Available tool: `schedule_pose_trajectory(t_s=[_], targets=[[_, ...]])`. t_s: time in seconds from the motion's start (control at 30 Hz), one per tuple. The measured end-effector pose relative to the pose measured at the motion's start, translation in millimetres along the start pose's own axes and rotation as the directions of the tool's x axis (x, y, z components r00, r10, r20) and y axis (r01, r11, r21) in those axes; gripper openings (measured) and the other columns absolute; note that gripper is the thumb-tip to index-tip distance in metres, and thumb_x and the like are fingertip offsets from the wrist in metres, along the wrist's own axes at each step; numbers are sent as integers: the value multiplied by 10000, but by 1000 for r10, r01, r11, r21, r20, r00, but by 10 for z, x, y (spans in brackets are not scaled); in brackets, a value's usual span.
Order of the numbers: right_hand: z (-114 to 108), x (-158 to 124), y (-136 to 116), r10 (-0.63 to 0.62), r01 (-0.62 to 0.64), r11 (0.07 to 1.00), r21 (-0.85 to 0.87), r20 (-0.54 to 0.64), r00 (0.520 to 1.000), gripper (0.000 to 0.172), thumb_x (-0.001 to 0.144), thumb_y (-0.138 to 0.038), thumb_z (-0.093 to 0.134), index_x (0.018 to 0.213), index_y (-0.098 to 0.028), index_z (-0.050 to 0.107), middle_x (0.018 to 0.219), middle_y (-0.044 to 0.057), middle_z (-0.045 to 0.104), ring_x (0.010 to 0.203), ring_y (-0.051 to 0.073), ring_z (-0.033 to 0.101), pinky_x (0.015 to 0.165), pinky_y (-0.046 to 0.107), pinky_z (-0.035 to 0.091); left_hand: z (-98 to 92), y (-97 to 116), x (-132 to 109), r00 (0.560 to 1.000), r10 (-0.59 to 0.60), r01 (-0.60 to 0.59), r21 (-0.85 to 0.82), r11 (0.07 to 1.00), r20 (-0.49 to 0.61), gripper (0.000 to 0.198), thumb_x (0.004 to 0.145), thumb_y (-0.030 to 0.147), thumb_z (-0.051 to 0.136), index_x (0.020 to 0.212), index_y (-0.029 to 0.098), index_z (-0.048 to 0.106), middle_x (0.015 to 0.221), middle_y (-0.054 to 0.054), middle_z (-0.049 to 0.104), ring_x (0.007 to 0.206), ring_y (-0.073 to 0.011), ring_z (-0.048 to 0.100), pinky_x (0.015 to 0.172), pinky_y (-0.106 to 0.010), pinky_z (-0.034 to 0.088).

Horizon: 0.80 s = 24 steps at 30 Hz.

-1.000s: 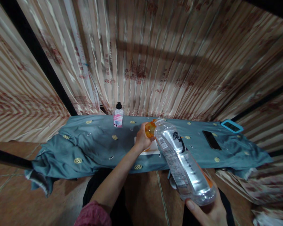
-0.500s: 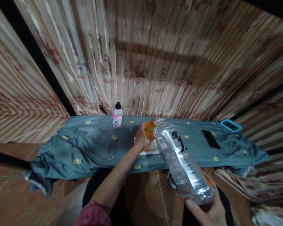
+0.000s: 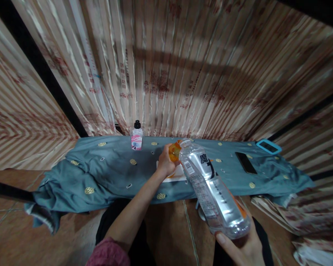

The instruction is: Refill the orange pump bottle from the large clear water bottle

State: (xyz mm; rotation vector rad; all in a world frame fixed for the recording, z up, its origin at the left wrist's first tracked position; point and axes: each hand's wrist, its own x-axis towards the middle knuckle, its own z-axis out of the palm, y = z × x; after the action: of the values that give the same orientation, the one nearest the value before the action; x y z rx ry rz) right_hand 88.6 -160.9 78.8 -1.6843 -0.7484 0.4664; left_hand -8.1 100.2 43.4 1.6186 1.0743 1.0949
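Observation:
My left hand point(image 3: 165, 162) is closed around a small see-through orange cup point(image 3: 174, 150) above the middle of the table. A large clear plastic bottle point(image 3: 211, 184) with a silver label slants across the front, its base low and near me. Its mouth rests at or just over the cup's rim; whether they touch I cannot tell. My right hand point(image 3: 240, 244) grips the bottle around its base, thumb on the near side. Any liquid inside the bottle or cup is hard to make out. Below the cup lies a white and orange flat item point(image 3: 175, 176), partly hidden.
A small bottle with a black cap and pink label point(image 3: 137, 139) stands at the back left. On the right lie a dark phone point(image 3: 245, 163) and a blue-framed object point(image 3: 268, 146). A teal patterned cloth point(image 3: 111, 173) covers the narrow table; striped curtains point(image 3: 161, 66) hang behind.
The whole view has shifted slightly. Both hands keep their grip, and the bottle and cup stay in nearly the same pose.

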Motion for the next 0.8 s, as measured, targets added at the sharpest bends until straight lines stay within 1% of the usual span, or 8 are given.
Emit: schedule_pose_trajectory(t_s=[0.03, 0.17, 0.3, 0.37, 0.53, 0.67, 0.8], targets=[[18, -11, -20, 4, -4, 1000, 14, -2, 1000, 798, 692, -513, 800, 1343, -188, 473, 1222, 109, 702, 1062, 267, 703, 908, 327, 543, 1, -1, 0, 1000, -5, 5, -3, 1000, -4, 732, 557, 117, 872, 1203, 207, 540, 1125, -79, 731, 1020, -282, 711, 938, -436, 556], [34, -17, -30, 12, -12, 999, 29, 21, 1000, 874, 632, -485, 847, 1350, -167, 465, 1244, 126, 694, 1081, 271, 696, 918, 315, 537, 13, -28, 8, 1000, -10, 10, -27, 1000, -1, 730, 559, 104, 868, 1200, 215, 535, 1133, -72, 726, 1027, -271, 708, 948, -434, 552], [52, -29, -56, 36, -36, 998, 44, -5, 999, 868, 661, -523, 822, 1370, -181, 455, 1250, 120, 685, 1073, 271, 694, 916, 326, 533, 28, -63, 15, 1000, -5, 6, -46, 999, 3, 736, 564, 85, 860, 1208, 216, 527, 1122, -64, 725, 1000, -251, 712, 933, -424, 556], [68, -40, -80, 47, -47, 998, 41, -16, 999, 879, 645, -541, 826, 1359, -180, 461, 1249, 124, 683, 1079, 278, 691, 919, 332, 533, 35, -78, 16, 1000, -3, 3, -58, 998, 6, 749, 567, 81, 860, 1222, 213, 523, 1128, -66, 724, 1005, -247, 711, 933, -418, 556], [74, -40, -77, 24, -24, 1000, 6, -34, 999, 855, 637, -550, 823, 1331, -188, 478, 1253, 126, 676, 1088, 298, 684, 925, 361, 530, 43, -99, 13, 1000, -13, 14, -83, 996, 9, 763, 572, 106, 876, 1240, 209, 521, 1157, -70, 717, 1049, -244, 698, 964, -421, 540], [70, -29, -52, 32, -31, 999, 27, -35, 999, 862, 632, -545, 825, 1333, -181, 480, 1236, 123, 682, 1087, 289, 680, 934, 355, 523, 43, -93, 12, 1000, -24, 25, -93, 995, 10, 774, 566, 109, 883, 1245, 213, 525, 1134, -58, 720, 1022, -236, 700, 978, -435, 531], [71, -23, -54, 17, -17, 1000, 2, -40, 999, 861, 628, -552, 817, 1328, -179, 481, 1241, 132, 682, 1087, 311, 682, 932, 378, 531, 44, -87, 11, 1000, -23, 22, -113, 993, 0, 775, 550, 104, 886, 1230, 224, 534, 1137, -54, 717, 1014, -233, 699, 961, -423, 537]])
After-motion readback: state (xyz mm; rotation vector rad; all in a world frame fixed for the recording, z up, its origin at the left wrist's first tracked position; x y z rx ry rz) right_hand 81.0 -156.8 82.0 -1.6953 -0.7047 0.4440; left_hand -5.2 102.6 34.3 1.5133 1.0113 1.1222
